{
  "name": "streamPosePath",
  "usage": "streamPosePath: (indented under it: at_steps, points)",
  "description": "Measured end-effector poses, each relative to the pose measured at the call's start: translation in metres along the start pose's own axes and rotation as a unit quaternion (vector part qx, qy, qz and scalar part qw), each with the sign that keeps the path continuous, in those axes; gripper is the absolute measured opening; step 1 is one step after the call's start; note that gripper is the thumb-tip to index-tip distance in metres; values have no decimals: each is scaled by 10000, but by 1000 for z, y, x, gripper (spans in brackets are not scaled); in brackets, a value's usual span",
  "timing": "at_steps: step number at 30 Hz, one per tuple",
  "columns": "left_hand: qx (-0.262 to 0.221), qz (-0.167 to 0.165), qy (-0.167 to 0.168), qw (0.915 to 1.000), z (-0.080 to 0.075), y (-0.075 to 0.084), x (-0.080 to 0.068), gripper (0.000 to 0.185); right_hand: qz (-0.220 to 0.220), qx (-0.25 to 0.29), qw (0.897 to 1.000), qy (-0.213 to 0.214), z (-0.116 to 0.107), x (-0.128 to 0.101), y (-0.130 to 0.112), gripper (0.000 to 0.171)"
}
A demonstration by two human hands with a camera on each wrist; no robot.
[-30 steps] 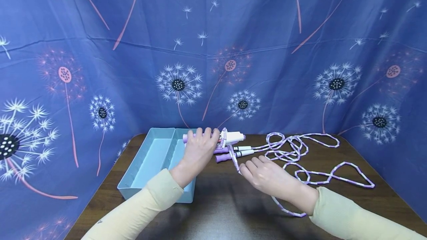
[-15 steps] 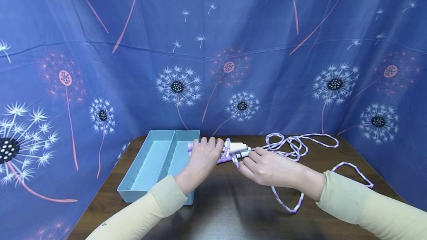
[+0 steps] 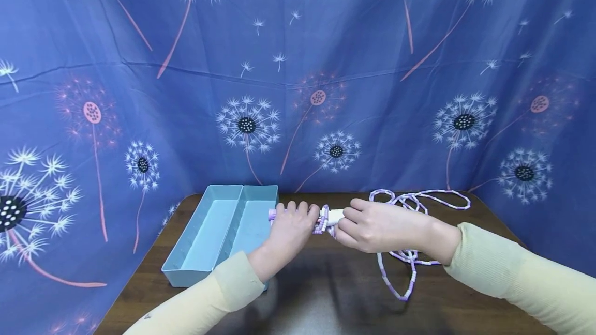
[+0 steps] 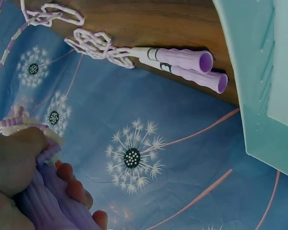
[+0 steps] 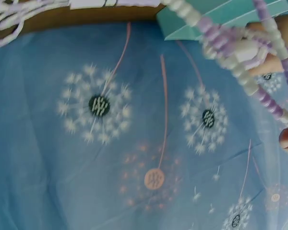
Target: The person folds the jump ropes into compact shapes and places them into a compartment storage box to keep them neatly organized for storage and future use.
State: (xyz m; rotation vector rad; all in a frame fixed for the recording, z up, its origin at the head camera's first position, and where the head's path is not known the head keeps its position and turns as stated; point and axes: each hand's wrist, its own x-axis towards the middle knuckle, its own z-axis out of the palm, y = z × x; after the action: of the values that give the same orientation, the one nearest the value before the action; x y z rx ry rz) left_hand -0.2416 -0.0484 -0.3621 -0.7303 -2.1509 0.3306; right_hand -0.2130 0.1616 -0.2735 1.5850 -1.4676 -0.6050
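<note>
Beside the pale-blue plastic divided tray (image 3: 219,231), hands on a rope.
Your left hand (image 3: 291,226) and right hand (image 3: 372,226) both grip the purple-and-white beaded skipping rope (image 3: 396,268) above the brown tabletop (image 3: 335,293).

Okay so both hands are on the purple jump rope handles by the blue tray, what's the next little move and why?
Probably another wrap: the right hand should draw the loose beaded rope around the handles that the left hand grips. A few loops are bunched there, but much of the rope trails across the table, too spread out to fit the blue tray beside it.
</note>
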Motion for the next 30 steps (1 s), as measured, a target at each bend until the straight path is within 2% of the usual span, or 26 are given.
streamPosePath:
  at_steps: [4,7,15,19,25,30]
  points:
    - [24,385,94,9992,-5,3,-1,12,-220,96,9997,-7,1,-2,13,19]
    - [106,728,311,9968,-11,8,-1,9,-256,110,9995,-123,2,-5,22,18]
    - [14,1271,765,9889,-34,16,0,16,202,315,9988,-320,7,-14,40,28]
    - [-8,1342,1193,9838,-42,19,3,18,353,303,9983,-362,10,-17,43,31]
    - [82,1418,1646,9761,-51,21,5,23,512,446,9967,-438,18,-24,41,33]
    - [54,1343,1958,9714,-56,18,7,27,610,496,9959,-451,25,-33,39,36]
